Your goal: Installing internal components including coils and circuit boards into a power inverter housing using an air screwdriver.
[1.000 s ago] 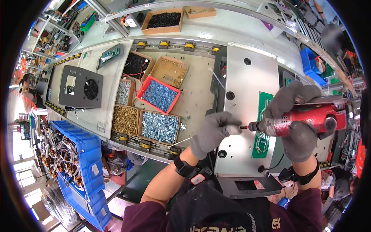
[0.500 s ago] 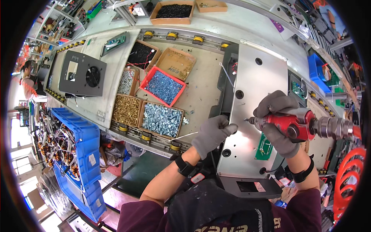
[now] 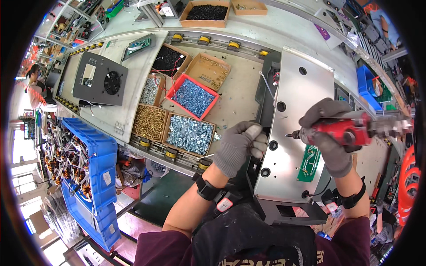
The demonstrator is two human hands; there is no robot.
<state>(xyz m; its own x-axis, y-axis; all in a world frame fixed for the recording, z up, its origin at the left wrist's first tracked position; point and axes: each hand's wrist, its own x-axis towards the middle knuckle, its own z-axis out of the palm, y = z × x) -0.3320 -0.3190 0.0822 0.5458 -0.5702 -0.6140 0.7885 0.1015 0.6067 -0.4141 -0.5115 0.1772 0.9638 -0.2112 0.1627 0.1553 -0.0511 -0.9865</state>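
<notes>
My right hand (image 3: 333, 157), in a grey glove, is wrapped round a red air screwdriver (image 3: 361, 127) lying sideways over a silver metal panel (image 3: 301, 97). Its bit points left, toward the panel's left side. Just left of the panel is my left hand (image 3: 235, 150), also gloved, with fingers curled and thumb pressed to them; whatever they pinch, if anything, is hidden. A green circuit board (image 3: 309, 163) sits on the panel below the driver. Along the lower end of the panel runs a dark grey frame piece (image 3: 284, 212) with a rectangular cutout.
Left of the panel stand a red tray (image 3: 191, 97) of bluish screws, a box of silver fasteners (image 3: 190, 134) and a box of brass parts (image 3: 150, 122). A grey housing with a fan (image 3: 100, 80) lies farther left. Blue crates (image 3: 104, 177) stand below the bench; a red coiled hose (image 3: 406, 186) hangs right.
My left hand has drawn back left from the panel's edge, its fingers curling in. The view has shifted slightly; the screwdriver stays in my right hand above the panel.
</notes>
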